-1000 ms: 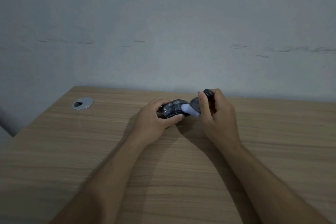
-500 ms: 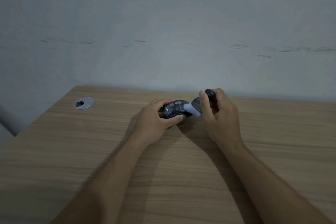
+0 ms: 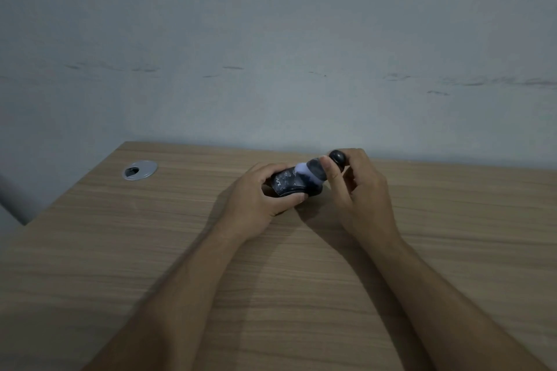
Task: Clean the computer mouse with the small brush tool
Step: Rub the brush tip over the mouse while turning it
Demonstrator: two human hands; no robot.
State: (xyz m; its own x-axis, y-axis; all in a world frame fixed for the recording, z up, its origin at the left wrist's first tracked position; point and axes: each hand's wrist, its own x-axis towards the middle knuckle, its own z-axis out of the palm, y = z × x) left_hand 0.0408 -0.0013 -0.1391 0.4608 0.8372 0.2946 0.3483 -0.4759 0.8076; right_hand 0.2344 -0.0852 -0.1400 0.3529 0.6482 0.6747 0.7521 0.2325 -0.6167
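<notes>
Item: mouse (image 3: 286, 182), dark, glossy, with pale marbled markings; we hold it just above the desk (image 3: 150, 250) near the far edge, a little right of centre. Our left hand (image 3: 259, 199) is clamped on it, thumb along the near side and fingers curled over the far side. Writing: pale letters on the shell, near our left fingers; only fragments show, perhaps "UFE", and we cannot read a brand with any confidence. Item: brush (image 3: 316, 170), short, with a dark body, a rounded black knob at the top and a pale lilac tip that is blurred; the tip lies against the upper right part of the mouse. Our right hand (image 3: 358, 190) is closed around the brush, thumb pressed on its near side and fingers wrapped behind the knob. Item: desk, light wood grain, pushed against a wall (image 3: 271, 39). Item: grommet (image 3: 139, 170), round, silver, with a dark opening, set in the far left of the desk, well apart from both hands. Item: wall, grey-white, with faint dark scuffs in a horizontal band; no writing on it.
</notes>
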